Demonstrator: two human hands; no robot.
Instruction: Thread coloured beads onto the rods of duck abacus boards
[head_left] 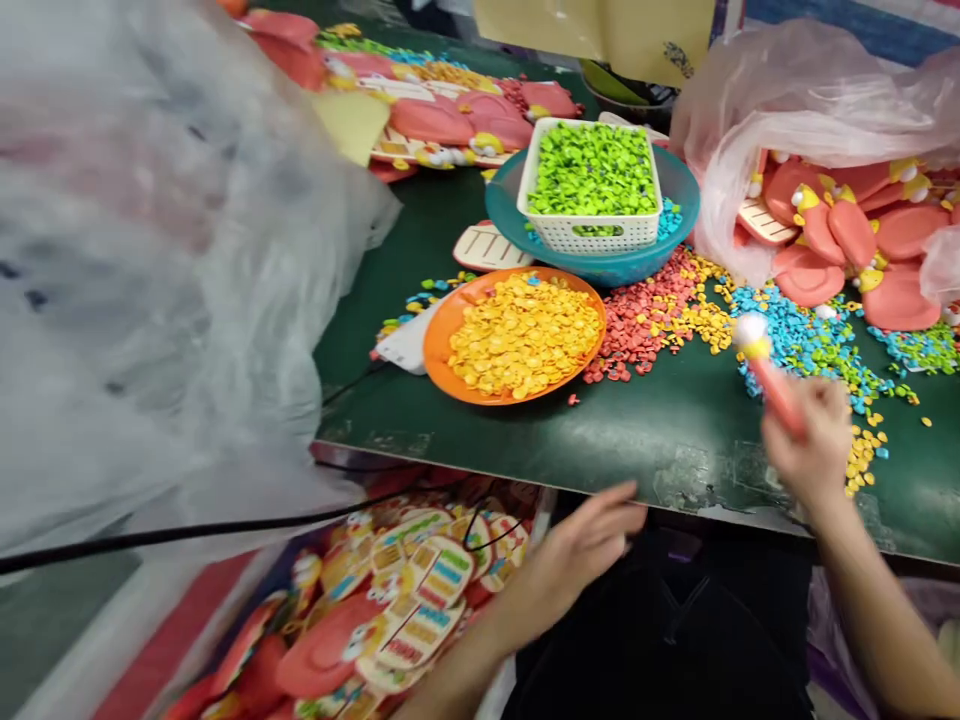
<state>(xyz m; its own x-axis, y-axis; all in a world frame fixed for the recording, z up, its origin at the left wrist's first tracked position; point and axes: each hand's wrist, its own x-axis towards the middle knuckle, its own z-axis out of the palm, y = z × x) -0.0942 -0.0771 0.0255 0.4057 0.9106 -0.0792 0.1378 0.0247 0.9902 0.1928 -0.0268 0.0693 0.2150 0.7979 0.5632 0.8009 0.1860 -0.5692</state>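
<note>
My right hand [814,440] is closed around a red plastic toy part [780,395], blurred by motion, with a yellow band and a white knob at its tip. It is held above the table near a heap of small blue pieces [787,325]. My left hand [592,535] hangs at the table's front edge, fingers stretched out, holding nothing. An orange plate [439,350] of yellow pieces [525,335] stands to the left on the green table [600,430]. Small red pieces [637,320] lie loose beside it.
A white basket [585,235] of green pieces sits in a blue bowl [502,200]. On the right, a plastic bag [817,80] holds red toy parts [847,230]. Toys with coloured pieces [420,600] fill a container below the table. A large translucent bag [165,250] bulges at left.
</note>
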